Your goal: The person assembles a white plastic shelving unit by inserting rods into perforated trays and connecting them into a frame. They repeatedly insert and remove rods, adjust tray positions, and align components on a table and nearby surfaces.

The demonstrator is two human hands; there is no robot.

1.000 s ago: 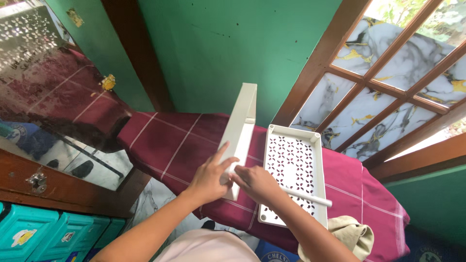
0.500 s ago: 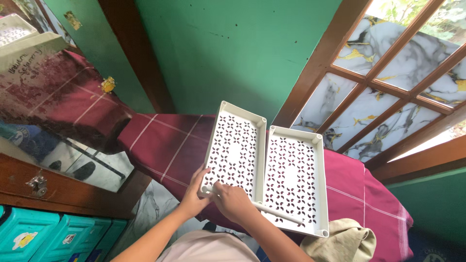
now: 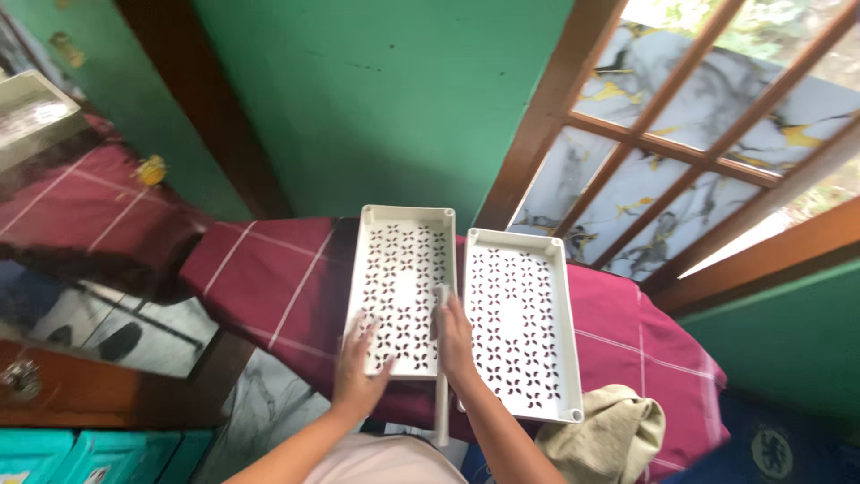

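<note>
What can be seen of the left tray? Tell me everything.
The left tray is a white rectangular panel, plastic by its look, with a raised rim and rows of small flower-shaped cutouts. It lies flat on the maroon cloth, beside the right tray. The left hand presses its near end; the right hand rests on its right edge.

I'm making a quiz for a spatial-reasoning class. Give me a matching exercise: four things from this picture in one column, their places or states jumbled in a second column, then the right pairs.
1. left hand
2. right hand
3. right tray
4. beige cloth

A. crumpled at the maroon cloth's near right edge
B. grips a white rod
C. untouched, beside the window
D. flat on the left tray

Pairs: 1-D, 2-B, 3-C, 4-A
</note>
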